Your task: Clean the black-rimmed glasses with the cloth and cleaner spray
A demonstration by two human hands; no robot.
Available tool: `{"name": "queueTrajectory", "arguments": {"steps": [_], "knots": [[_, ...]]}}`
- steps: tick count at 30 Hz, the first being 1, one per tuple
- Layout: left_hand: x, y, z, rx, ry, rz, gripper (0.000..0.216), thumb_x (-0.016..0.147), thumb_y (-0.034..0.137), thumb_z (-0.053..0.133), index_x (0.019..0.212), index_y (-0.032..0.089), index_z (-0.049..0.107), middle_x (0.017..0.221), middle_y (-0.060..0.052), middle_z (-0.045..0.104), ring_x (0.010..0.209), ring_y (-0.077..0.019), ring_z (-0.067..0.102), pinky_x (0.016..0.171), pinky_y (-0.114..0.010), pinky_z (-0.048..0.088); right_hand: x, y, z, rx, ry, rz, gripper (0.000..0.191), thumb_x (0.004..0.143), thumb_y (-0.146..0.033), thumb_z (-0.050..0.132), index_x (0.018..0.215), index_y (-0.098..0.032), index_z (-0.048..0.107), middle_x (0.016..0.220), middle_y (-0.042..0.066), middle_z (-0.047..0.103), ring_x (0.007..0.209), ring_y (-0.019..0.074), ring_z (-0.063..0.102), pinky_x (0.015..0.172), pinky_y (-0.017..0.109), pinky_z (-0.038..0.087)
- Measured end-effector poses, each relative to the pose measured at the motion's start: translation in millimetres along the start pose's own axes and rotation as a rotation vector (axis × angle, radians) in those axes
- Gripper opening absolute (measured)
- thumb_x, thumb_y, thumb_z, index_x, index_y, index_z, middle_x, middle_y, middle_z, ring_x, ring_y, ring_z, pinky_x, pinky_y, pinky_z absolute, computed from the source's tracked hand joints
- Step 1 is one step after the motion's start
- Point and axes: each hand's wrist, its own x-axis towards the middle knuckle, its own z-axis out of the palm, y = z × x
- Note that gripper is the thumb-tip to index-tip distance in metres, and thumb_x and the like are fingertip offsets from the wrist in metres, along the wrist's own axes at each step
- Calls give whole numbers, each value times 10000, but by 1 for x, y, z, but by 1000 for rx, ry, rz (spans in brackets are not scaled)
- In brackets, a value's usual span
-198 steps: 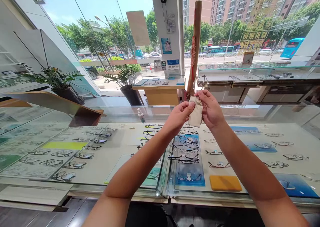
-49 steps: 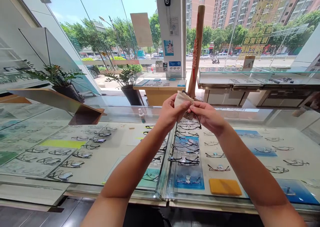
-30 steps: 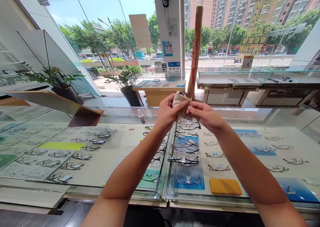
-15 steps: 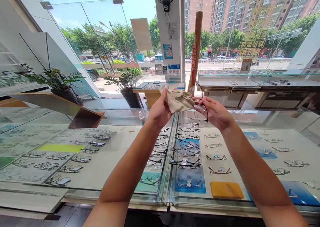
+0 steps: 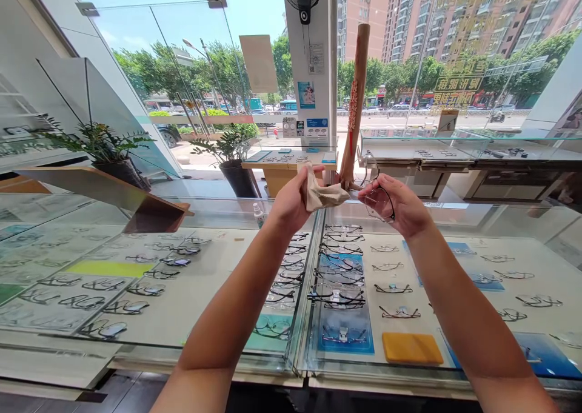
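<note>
The glasses point(image 5: 381, 203) have moved right, off the cloth point(image 5: 321, 196). Around centre frame, the left hand point(image 5: 291, 202) grips the cloth, the right hand point(image 5: 406, 208) pinches the glasses; wiping looks paused or finished, the glasses not yet set down.

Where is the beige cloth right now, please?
In the head view, the beige cloth is in the left hand, above the glass display case and just left of the eyeglasses in the right hand.
</note>
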Motion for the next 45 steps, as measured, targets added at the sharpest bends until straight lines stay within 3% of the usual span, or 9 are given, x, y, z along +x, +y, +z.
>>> {"name": "queueTrajectory", "arguments": {"steps": [3,5,9,13,19,22,28,38,45], "knots": [[-5,1,3,158,57,132,270,869,454,804,936,199,747,626,33,434,520,-99,418,537,-264,491,-5,-6,0,-2,-81,-11,329,923,-501,840,833,-222,693,910,32,690,927,176,671,969,355,569],[-10,3,6,291,64,271,106,831,304,773,896,221,773,635,26,451,527,-95,387,498,-251,408,-8,-11,1,-27,-128,-20,320,944,-484,824,821,-219,694,893,38,673,902,174,645,924,337,557],[-18,9,9,418,-40,399,116,794,192,695,835,240,792,654,8,530,537,-100,395,499,-270,340,-15,-21,3,-120,-177,-14,338,937,-513,824,821,-219,700,892,53,655,869,188,612,871,345,537],[-25,19,10,478,-130,425,55,811,243,749,816,215,797,678,-10,593,567,-111,455,533,-278,373,-21,-27,7,-152,-197,-11,374,896,-527,851,785,-217,674,865,53,625,830,193,597,848,363,534],[-33,27,13,525,-241,445,283,875,442,853,759,203,756,688,-34,602,584,-120,464,546,-291,377,-27,-36,17,-181,-273,-26,395,886,-546,849,749,-211,689,811,55,613,765,187,580,772,358,529],[-37,27,16,456,-265,414,265,900,478,832,895,217,785,699,-25,603,573,-118,474,541,-285,387,-30,-39,18,-157,-328,-35,361,918,-513,831,767,-207,714,791,53,618,756,184,588,748,342,521],[-45,29,23,441,-219,411,319,873,433,843,1134,254,809,865,-54,681,699,-154,594,596,-280,467,-32,-40,15,-136,-429,23,368,941,-499,826,766,-193,719,764,49,613,712,171,589,712,333,512],[-41,34,17,626,-370,600,592,752,386,951,1309,307,767,1271,-87,737,855,-185,632,693,-321,538,-29,-41,12,-77,-528,40,361,960,-425,807,750,-159,683,692,38,622,640,137,601,631,262,516],[-39,34,16,739,-446,712,577,783,424,952,1314,310,761,1251,-106,730,945,-219,673,728,-351,592,-27,-41,10,-63,-553,52,351,986,-408,773,767,-152,676,691,40,614,645,132,606,627,239,501]]}}
